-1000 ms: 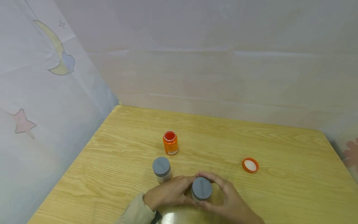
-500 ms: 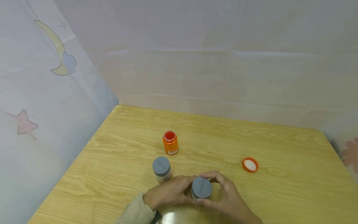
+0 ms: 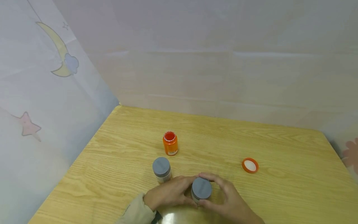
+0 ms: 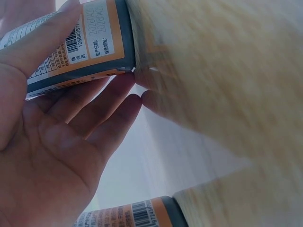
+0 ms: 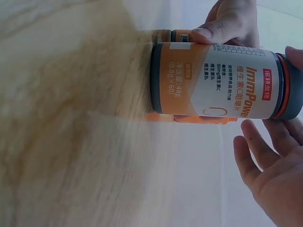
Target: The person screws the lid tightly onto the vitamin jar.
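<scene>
A vitamin tablet bottle (image 5: pixel 218 80) with an orange and white label stands upright near the front of the table. My left hand (image 3: pixel 172 191) grips its body, thumb across the label and fingers round the far side. At the top, my right hand (image 3: pixel 226 199) pinches the grey lid (image 3: pixel 201 188) between thumb and fingers, the lid seated on the bottle. A red-orange ring shows just beneath the lid in the right wrist view. Beside my left hand is a second grey-lidded bottle (image 3: pixel 161 168), its similar label partly visible in the left wrist view.
Farther back on the wooden table (image 3: pixel 126 140) stands an uncapped orange bottle (image 3: pixel 170 143). Off to the right lies an orange lid (image 3: pixel 250 165), its white inside facing up. A pale printed cloth (image 3: pixel 195 62) hangs behind the table and along its left side.
My right hand's fingers lift slightly at the lid, then settle back round it. The left hand keeps its hold, and the bottles and loose orange lid stay where they were.
</scene>
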Available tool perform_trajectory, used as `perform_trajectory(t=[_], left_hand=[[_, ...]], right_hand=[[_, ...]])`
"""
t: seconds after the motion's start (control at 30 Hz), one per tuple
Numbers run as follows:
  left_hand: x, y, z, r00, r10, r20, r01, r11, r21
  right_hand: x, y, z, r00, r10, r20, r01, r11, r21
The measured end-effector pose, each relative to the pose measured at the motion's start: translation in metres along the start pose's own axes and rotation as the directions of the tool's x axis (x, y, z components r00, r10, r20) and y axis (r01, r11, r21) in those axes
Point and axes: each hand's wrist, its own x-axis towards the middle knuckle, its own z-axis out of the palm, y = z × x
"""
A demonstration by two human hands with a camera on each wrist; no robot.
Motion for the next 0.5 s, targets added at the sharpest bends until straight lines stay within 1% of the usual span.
perform_trajectory(t=[0.13,0.27,0.4,0.5], left_hand=[[-0.0006,-0.0004,-0.0002,1.0,-0.001,-0.009,0.001,1.0,-0.004],[-0.0001,-0.0006,0.0005,1.0,0.005,-0.011,-0.005,1.0,0.004],[-0.0007,0.0003,0.0007,1.0,-0.011,-0.011,0.011,1.0,-0.001],[-0.0014,0.0011,0.0005,1.0,-0.012,-0.017,0.012,1.0,-0.01]], right_hand=[[0.0002,-0.0005,0.0023,0.998,0.054,-0.035,-0.054,0.999,-0.004],[-0.0001,-0.0012,0.0039,0.993,0.109,-0.047,-0.11,0.994,-0.018],[-0.0007,-0.0009,0.0027,0.996,0.083,-0.019,-0.083,0.995,-0.048],[-0.0007,-0.001,0.0015,0.998,0.055,0.017,-0.055,0.998,-0.008]])
